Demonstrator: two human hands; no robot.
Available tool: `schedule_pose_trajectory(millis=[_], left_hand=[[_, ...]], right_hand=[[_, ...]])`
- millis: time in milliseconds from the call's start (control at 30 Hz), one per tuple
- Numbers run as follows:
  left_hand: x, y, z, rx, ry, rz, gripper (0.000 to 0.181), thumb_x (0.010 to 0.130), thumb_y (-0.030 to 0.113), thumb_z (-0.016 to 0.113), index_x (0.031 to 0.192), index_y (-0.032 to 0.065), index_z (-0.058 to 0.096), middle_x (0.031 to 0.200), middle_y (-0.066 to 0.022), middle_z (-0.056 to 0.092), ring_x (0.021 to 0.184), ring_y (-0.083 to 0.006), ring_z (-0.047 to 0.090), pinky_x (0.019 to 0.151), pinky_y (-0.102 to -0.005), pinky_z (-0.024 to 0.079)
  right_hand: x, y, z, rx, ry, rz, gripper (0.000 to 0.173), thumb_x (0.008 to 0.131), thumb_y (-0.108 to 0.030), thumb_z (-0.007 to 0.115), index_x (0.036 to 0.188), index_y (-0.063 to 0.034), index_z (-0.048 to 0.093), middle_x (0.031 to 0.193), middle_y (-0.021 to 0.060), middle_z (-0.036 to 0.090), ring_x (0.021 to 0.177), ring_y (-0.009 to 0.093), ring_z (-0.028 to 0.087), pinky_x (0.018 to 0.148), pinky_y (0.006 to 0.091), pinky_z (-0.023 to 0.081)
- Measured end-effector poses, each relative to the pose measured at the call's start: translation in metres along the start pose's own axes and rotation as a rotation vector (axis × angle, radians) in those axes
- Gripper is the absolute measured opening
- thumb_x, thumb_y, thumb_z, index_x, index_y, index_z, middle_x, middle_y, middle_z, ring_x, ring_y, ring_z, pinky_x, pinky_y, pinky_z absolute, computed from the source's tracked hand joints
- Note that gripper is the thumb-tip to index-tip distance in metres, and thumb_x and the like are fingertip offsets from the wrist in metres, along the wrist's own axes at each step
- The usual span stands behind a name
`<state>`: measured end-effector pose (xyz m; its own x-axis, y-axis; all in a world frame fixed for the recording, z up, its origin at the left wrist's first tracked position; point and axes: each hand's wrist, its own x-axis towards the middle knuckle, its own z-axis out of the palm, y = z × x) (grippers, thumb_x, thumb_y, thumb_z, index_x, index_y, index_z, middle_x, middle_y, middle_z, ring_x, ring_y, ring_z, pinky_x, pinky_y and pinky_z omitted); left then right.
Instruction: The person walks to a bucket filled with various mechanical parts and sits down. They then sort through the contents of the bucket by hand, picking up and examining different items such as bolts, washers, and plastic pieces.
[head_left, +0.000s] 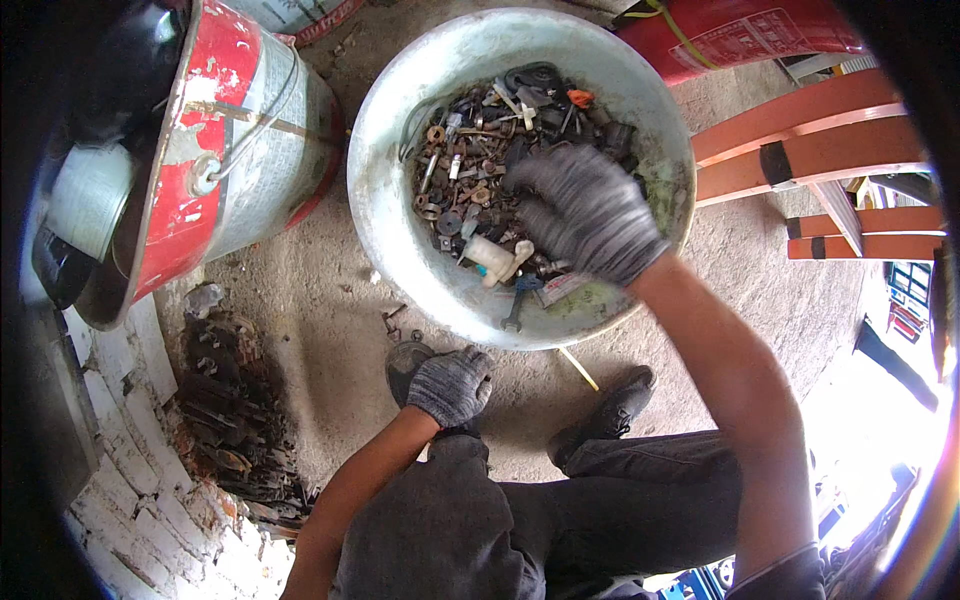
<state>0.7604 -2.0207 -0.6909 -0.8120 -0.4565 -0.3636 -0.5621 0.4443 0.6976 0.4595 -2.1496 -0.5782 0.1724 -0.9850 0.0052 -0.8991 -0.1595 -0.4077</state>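
Observation:
A round pale basin (405, 270) holds a heap of rusty bolts, washers and other small hardware (480, 165). My right hand (589, 214), in a grey knit glove, is over the right part of the heap. Its fingers are blurred and bent down, so any grip is hidden. Near it lie a white plastic fitting (491, 259), an open-end wrench (514, 307) against the basin wall, and an orange scrap (580, 98). My left hand (450, 386), also gloved, is curled above my shoe, just outside the rim; whether it holds something is unclear.
A dented red and white metal bucket (247, 142) lies tilted at left, with containers inside. Loose bolts (394, 322) lie on the concrete floor (330, 390). An orange ladder (825, 150) and a red cylinder (735, 37) are at right. Brickwork (135, 457) borders dark debris (232, 405).

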Motion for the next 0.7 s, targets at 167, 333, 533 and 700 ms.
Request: schedule_pose_trajectory(millis=[167, 333, 533, 700], left_hand=[[0.011, 0.005, 0.004, -0.021, 0.003, 0.050, 0.026, 0.085, 0.025, 0.067, 0.107, 0.0111, 0.064, 0.100, -0.0148, 0.068, 0.089, -0.0352, 0.069, 0.078, -0.0476, 0.056], [0.003, 0.001, 0.000, -0.003, 0.002, 0.022, 0.026, 0.086, 0.025, 0.066, 0.107, 0.0113, 0.064, 0.101, -0.0149, 0.068, 0.089, -0.0351, 0.069, 0.077, -0.0479, 0.056], [0.006, 0.002, 0.000, -0.008, -0.040, 0.019, 0.030, 0.089, 0.030, 0.062, 0.112, 0.0111, 0.065, 0.106, -0.0162, 0.068, 0.089, -0.0359, 0.070, 0.080, -0.0496, 0.057], [0.003, 0.001, -0.002, 0.001, -0.040, 0.002, 0.030, 0.088, 0.029, 0.063, 0.111, 0.0104, 0.066, 0.106, -0.0163, 0.069, 0.090, -0.0358, 0.070, 0.081, -0.0491, 0.057]], right_hand=[[0.013, 0.103, -0.067, 0.025, 0.244, 0.352, 0.036, 0.098, -0.032, 0.069, 0.126, -0.0092, 0.071, 0.114, 0.0095, 0.076, 0.100, 0.018, 0.070, 0.090, 0.0336, 0.055], [0.020, 0.111, -0.069, -0.053, -0.011, 0.282, 0.041, 0.097, -0.043, 0.064, 0.118, -0.0096, 0.074, 0.108, 0.0156, 0.075, 0.100, 0.031, 0.070, 0.091, 0.0424, 0.054], [0.019, 0.072, -0.016, -0.080, -0.283, 0.237, 0.034, 0.099, -0.034, 0.056, 0.111, -0.0082, 0.075, 0.113, 0.0192, 0.072, 0.102, 0.036, 0.070, 0.092, 0.0458, 0.055], [0.034, -0.010, 0.035, -0.460, -0.586, 0.076, 0.038, 0.089, -0.026, 0.069, 0.121, -0.0054, 0.071, 0.119, 0.0176, 0.070, 0.108, 0.036, 0.068, 0.102, 0.0425, 0.052]])
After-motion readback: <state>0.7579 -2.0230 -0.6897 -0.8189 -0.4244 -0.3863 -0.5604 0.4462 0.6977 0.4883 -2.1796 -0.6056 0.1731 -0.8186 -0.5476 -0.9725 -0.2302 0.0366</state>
